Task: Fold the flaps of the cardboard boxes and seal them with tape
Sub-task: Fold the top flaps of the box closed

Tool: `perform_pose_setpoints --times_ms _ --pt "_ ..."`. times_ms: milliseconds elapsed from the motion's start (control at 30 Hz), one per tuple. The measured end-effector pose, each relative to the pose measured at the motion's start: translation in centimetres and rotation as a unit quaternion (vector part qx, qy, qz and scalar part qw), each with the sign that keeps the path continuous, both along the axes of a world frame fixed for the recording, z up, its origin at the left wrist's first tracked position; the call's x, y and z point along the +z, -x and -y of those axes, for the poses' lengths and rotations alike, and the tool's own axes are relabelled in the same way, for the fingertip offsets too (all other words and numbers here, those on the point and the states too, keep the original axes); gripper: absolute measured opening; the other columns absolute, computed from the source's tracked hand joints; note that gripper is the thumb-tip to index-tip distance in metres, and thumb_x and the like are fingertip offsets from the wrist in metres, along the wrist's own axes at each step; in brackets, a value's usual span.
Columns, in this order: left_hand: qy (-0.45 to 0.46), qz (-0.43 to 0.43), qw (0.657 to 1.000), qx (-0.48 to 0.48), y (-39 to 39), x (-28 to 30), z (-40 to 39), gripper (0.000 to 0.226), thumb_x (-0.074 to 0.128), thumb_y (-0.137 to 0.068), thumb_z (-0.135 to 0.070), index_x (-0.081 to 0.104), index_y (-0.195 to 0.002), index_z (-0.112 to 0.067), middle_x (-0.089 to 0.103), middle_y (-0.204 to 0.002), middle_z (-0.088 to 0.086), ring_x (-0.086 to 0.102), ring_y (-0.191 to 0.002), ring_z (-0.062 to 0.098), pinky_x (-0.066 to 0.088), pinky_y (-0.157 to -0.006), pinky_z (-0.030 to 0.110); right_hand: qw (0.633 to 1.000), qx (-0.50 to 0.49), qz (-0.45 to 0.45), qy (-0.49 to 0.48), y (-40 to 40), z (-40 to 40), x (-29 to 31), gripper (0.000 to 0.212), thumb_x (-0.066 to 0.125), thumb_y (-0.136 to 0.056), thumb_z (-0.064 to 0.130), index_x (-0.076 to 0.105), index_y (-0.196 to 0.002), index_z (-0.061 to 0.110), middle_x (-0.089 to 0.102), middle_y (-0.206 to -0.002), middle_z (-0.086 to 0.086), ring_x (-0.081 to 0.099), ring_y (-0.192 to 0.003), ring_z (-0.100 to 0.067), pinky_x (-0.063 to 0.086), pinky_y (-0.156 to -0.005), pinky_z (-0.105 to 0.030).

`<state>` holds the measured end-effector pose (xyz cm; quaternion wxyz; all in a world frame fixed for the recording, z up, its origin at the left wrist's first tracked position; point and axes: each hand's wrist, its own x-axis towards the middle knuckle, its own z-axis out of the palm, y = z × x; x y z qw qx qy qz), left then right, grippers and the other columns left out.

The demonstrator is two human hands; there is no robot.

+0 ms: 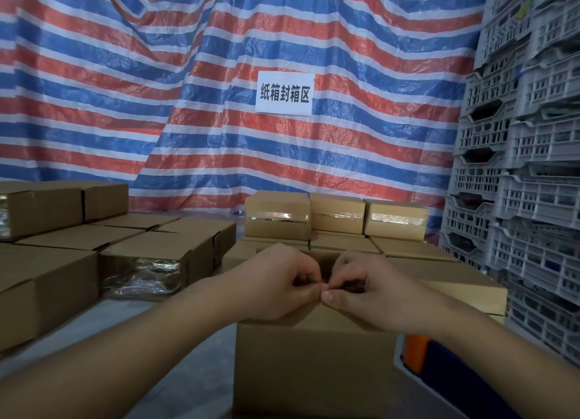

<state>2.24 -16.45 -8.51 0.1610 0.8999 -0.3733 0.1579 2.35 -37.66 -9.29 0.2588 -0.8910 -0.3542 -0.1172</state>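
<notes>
Pressing flaps shut: left hand (276,282) and right hand (367,288) curl fingers over flap edges atop cardboard box (314,365), front centre. Likely light, stiff, creasable; best held near flap edges.

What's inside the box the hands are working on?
Only a dark gap shows in the box top. Left hand and right hand cover the rest, so its contents cannot be seen.

My box (314,365) is matt brown cardboard. Glossy clear tape (276,216) shines on the stacked ones. Behind hangs a crinkled woven plastic tarp (125,88); beside me, grey plastic crates (533,167).
</notes>
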Motion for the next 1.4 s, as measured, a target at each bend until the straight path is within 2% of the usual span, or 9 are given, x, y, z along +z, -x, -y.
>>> perform_pose_setpoints --times_ms 133,333,500,600,833,967,1133,1267,1400 --pt "0.075 0.048 0.995 0.034 0.4 -0.2 -0.1 0.013 0.062 -0.091 -0.038 0.061 -0.092 -0.025 0.057 -0.092 -0.009 0.055 -0.08 0.006 0.053 -0.077 0.029 1.0 0.002 -0.009 0.016 0.3 -0.4 0.0 0.01 0.057 -0.099 0.038 0.067 -0.101 0.037 0.067 -0.088 0.017 0.063 -0.08 0.0 0.051 -0.068 -0.02" --pt "-0.031 0.09 0.992 0.079 1.7 -0.8 -0.3 0.032 0.039 -0.098 -0.048 0.065 -0.088 -0.033 0.062 -0.083 -0.012 0.051 -0.087 0.003 0.046 -0.085 0.029 0.996 -0.001 -0.055 0.071 0.4 -0.8 0.5 0.012 0.046 -0.103 0.042 0.057 -0.099 0.04 0.062 -0.083 0.005 0.059 -0.072 -0.007 0.05 -0.064 -0.027" --pt "0.024 0.046 0.995 0.082 1.9 -1.8 0.2 0.021 0.042 -0.102 -0.036 0.06 -0.097 -0.026 0.061 -0.087 -0.007 0.055 -0.083 0.008 0.047 -0.083 0.035 0.995 0.003 -0.052 0.089 0.1 -1.1 0.3 0.02 0.043 -0.105 0.032 0.061 -0.098 0.027 0.057 -0.08 0.005 0.054 -0.07 -0.005 0.047 -0.067 -0.03" --pt "0.07 -0.005 0.992 0.1 1.8 -1.8 0.5 0.012 0.045 -0.101 -0.036 0.054 -0.107 -0.03 0.059 -0.091 -0.01 0.054 -0.085 0.005 0.047 -0.085 0.03 0.997 -0.004 -0.023 0.077 -0.2 -1.3 0.0 0.017 0.046 -0.104 0.03 0.063 -0.099 0.029 0.053 -0.099 0.009 0.054 -0.083 -0.004 0.047 -0.074 -0.024" --pt "-0.051 -0.085 0.985 0.141 0.7 0.3 0.9 0.029 0.041 -0.102 -0.035 0.064 -0.084 -0.031 0.063 -0.084 -0.004 0.055 -0.085 0.012 0.042 -0.089 0.036 0.998 -0.035 -0.026 0.047 -1.0 -1.3 0.0 0.012 0.052 -0.101 0.035 0.063 -0.102 0.038 0.064 -0.085 0.011 0.06 -0.076 -0.002 0.049 -0.064 -0.023" --pt "-0.036 -0.136 0.984 0.108 0.2 0.5 0.5 0.026 0.045 -0.102 -0.035 0.063 -0.085 -0.03 0.06 -0.076 -0.007 0.056 -0.071 0.008 0.045 -0.068 0.025 0.995 -0.03 -0.062 0.076 -1.2 -1.4 0.5 0.019 0.05 -0.102 0.034 0.065 -0.09 0.038 0.059 -0.07 0.014 0.055 -0.065 0.001 0.044 -0.06 -0.023" --pt "0.045 -0.097 0.99 0.091 0.4 -1.4 0.1 0.008 0.051 -0.099 -0.038 0.052 -0.093 -0.042 0.06 -0.089 -0.014 0.053 -0.084 0.003 0.04 -0.074 0.026 0.994 -0.017 -0.063 0.086 -0.7 -1.5 0.7 0.023 0.051 -0.101 0.035 0.064 -0.085 0.045 0.06 -0.069 0.018 0.055 -0.063 0.001 0.043 -0.058 -0.022" --pt "0.054 -0.092 0.99 0.089 0.4 -1.3 0.1 0.009 0.052 -0.098 -0.038 0.054 -0.09 -0.041 0.06 -0.087 -0.012 0.056 -0.079 0.003 0.042 -0.068 0.022 0.996 -0.024 -0.013 0.084 -0.3 -1.5 0.5 0.018 0.055 -0.099 0.037 0.062 -0.09 0.051 0.066 -0.086 0.013 0.062 -0.078 -0.003 0.055 -0.067 -0.028" --pt "0.069 -0.093 0.99 0.08 0.4 -1.2 0.0 0.016 0.053 -0.098 -0.035 0.054 -0.084 -0.043 0.058 -0.084 -0.013 0.054 -0.077 0.004 0.04 -0.067 0.021 0.999 -0.028 0.043 -0.006 0.1 -0.8 -0.4 0.01 0.064 -0.094 0.036 0.068 -0.104 0.035 0.066 -0.097 0.012 0.064 -0.091 -0.002 0.058 -0.08 -0.032"
